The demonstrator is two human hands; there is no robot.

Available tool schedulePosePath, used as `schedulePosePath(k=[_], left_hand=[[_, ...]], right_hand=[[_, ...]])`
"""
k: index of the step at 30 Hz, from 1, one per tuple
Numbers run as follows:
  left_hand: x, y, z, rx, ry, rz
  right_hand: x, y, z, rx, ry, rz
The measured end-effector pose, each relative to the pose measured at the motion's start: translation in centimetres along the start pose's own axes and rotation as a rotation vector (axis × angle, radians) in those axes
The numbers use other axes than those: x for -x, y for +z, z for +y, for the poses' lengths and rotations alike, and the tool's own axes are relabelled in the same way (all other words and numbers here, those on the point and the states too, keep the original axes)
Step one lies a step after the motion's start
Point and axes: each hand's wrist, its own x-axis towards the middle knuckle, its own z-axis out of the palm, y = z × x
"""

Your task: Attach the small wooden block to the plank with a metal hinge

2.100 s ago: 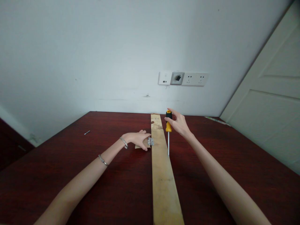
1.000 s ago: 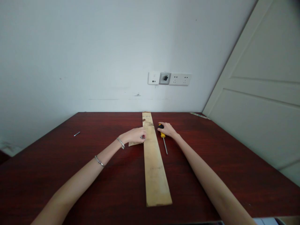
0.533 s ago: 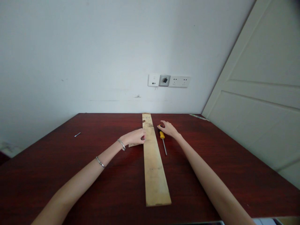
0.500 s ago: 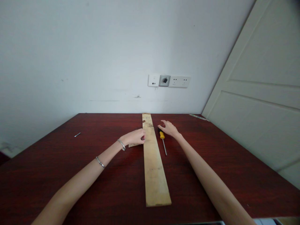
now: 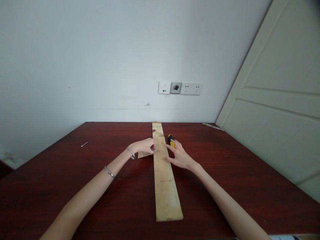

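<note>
A long pale wooden board (image 5: pixel 166 186) runs from the far edge of the table toward me. My left hand (image 5: pixel 146 146) is closed in a pinch at its left edge, with a small shiny thing at the fingertips that I cannot make out. Under that hand, a second, shorter wooden piece (image 5: pixel 142 155) sticks out to the left. My right hand (image 5: pixel 181 157) is open, thumb and fingers apart, at the board's right edge. It hides part of a yellow and black screwdriver (image 5: pixel 171 137), whose handle shows just beyond the fingers; its shaft is hidden.
A small metal rod-like piece (image 5: pixel 84 144) lies on the dark red table (image 5: pixel 112 206) at the left. A thin pale strip (image 5: pixel 212 126) lies near the back right corner. Behind stands a white wall with sockets (image 5: pixel 191 88); a panelled door (image 5: pixel 280 83) is at the right.
My right hand has come nearer and to the left, from beside the screwdriver's handle to the board's edge, and now covers the shaft. My left hand stays pinched at nearly the same place.
</note>
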Motion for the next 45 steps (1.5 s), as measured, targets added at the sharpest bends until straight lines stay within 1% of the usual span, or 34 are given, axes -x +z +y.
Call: schedulePosePath(k=[3, 7, 12, 17, 23, 26, 32, 36, 40, 43, 45], left_hand=[[-0.1, 0.0, -0.1, 0.018, -0.018, 0.013], [0.0, 0.5, -0.1, 0.041, -0.028, 0.059], [0.2, 1.2, -0.1, 0.088, -0.033, 0.154], [0.4, 1.4, 0.2, 0.086, -0.031, 0.174], [0.8, 1.4, 0.7, -0.034, -0.014, 0.199], [0.8, 1.5, 0.7, -0.058, -0.003, 0.207], [0.7, 1.8, 0.3, -0.049, 0.033, 0.237], [0.7, 1.8, 0.1, -0.014, 0.035, 0.281], [0.7, 1.2, 0.1, 0.031, 0.019, 0.342], [0.8, -0.1, -0.3, 0.009, 0.009, 0.379], [1.2, -1.3, -1.3, -0.023, -0.027, 0.407]], right_hand=[[0.9, 0.4, -1.1, 0.001, 0.063, -0.095], [1.1, 0.2, -1.9, 0.018, 0.121, -0.202], [1.2, 0.1, -2.3, 0.039, 0.174, -0.262], [1.3, 0.3, -2.3, 0.045, 0.182, -0.263], [1.3, 0.5, -2.3, 0.052, 0.187, -0.25], [1.3, 0.6, -2.2, 0.054, 0.183, -0.246], [1.4, 0.9, -2.1, 0.05, 0.179, -0.224], [1.3, 1.0, -2.1, 0.053, 0.181, -0.219], [1.4, 1.2, -2.1, 0.071, 0.186, -0.22], [1.4, 1.2, -2.1, 0.078, 0.188, -0.218], [1.4, 1.2, -2.1, 0.079, 0.186, -0.219]])
